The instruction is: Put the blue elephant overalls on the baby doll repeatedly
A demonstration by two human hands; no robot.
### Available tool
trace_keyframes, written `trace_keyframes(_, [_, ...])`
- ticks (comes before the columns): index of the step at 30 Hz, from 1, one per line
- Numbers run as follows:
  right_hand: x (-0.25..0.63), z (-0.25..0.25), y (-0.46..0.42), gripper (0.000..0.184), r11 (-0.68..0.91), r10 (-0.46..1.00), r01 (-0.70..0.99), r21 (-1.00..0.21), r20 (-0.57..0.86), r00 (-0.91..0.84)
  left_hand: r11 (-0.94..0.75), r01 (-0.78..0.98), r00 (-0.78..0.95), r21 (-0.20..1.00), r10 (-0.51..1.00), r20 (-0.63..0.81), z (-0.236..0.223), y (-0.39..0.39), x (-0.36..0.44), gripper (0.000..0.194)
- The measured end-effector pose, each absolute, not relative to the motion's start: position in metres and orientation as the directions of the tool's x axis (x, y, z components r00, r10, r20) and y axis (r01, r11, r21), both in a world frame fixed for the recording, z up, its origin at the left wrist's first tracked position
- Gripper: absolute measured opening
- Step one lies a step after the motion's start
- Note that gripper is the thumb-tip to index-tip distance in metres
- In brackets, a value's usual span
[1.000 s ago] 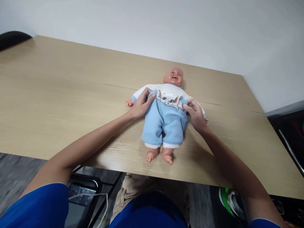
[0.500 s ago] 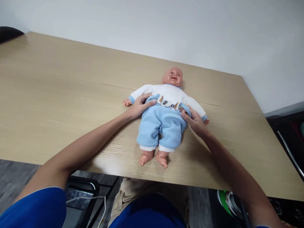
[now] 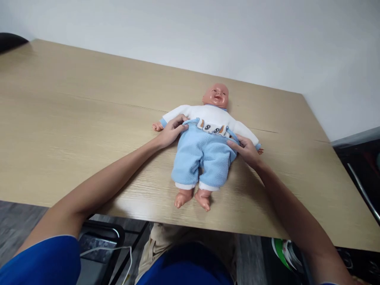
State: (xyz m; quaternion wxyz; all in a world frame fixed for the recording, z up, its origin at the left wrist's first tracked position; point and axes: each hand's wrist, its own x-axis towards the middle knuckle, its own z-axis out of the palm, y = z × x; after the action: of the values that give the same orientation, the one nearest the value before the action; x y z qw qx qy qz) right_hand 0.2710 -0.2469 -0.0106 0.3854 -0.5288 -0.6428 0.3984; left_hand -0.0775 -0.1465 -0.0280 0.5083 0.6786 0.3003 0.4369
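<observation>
A baby doll (image 3: 216,95) lies on its back on the wooden table (image 3: 74,118), head away from me. It wears a white top (image 3: 212,114) and light blue fleece trousers (image 3: 202,158). My left hand (image 3: 170,132) pinches the left side of the trousers' waistband. My right hand (image 3: 246,148) grips the waistband on the right side. The waistband sits high over the lower part of the top's picture. Both hands are closed on the fabric. The doll's bare feet (image 3: 192,198) point toward me near the table's front edge.
A white wall runs behind the table. A dark chair back (image 3: 10,39) shows at the far left corner. Below the front edge are a black chair frame with a white cable (image 3: 103,247) and a green and white object (image 3: 282,249) on the floor.
Both hands have pulled the trousers' waistband further up the doll's body, so that it covers more of the top's picture. The doll shifted slightly left in view.
</observation>
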Motion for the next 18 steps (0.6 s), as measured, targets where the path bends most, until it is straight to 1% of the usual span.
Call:
trace_keyframes(3, [0.258, -0.025, -0.233, 0.062, 0.110, 0.994, 0.126, -0.986, 0.112, 0.012, -0.271, -0.078, 0.363, 0.959, 0.889, 0.280, -0.033, -0.147, -0.069, 0.052])
trace_keyframes(5, [0.254, -0.035, -0.225, 0.066, 0.107, 0.987, 0.064, -0.992, 0.114, 0.111, -0.258, -0.082, 0.344, 0.963, 0.899, 0.271, -0.036, -0.147, -0.068, 0.058])
trace_keyframes(7, [0.257, -0.040, -0.224, 0.065, 0.088, 0.987, 0.125, -0.988, 0.104, 0.123, -0.260, -0.046, 0.383, 0.964, 0.887, 0.258, -0.037, -0.144, -0.072, 0.060])
trace_keyframes(10, [0.269, -0.036, -0.236, 0.059, 0.124, 0.991, 0.358, -0.925, 0.133, 0.000, -0.290, 0.032, 0.501, 0.957, 0.833, 0.236, -0.033, -0.140, -0.087, 0.055])
trace_keyframes(11, [0.272, -0.033, -0.241, 0.058, 0.155, 0.987, 0.414, -0.897, 0.153, -0.039, -0.295, 0.044, 0.538, 0.955, 0.812, 0.226, -0.030, -0.139, -0.092, 0.052])
trace_keyframes(12, [0.274, -0.030, -0.246, 0.055, 0.178, 0.984, 0.435, -0.883, 0.168, -0.062, -0.291, 0.045, 0.570, 0.956, 0.793, 0.214, -0.028, -0.138, -0.097, 0.049])
trace_keyframes(13, [0.274, -0.028, -0.250, 0.053, 0.184, 0.983, 0.421, -0.888, 0.172, -0.068, -0.278, 0.038, 0.599, 0.960, 0.775, 0.200, -0.026, -0.138, -0.100, 0.046])
trace_keyframes(15, [0.268, -0.025, -0.253, 0.053, 0.143, 0.990, 0.312, -0.939, 0.142, -0.028, -0.238, 0.018, 0.634, 0.971, 0.754, 0.173, -0.023, -0.140, -0.103, 0.040])
trace_keyframes(18, [0.254, -0.027, -0.250, 0.063, 0.039, 0.998, 0.144, -0.989, 0.044, 0.036, -0.141, -0.065, 0.576, 0.988, 0.803, 0.153, -0.026, -0.148, -0.095, 0.038])
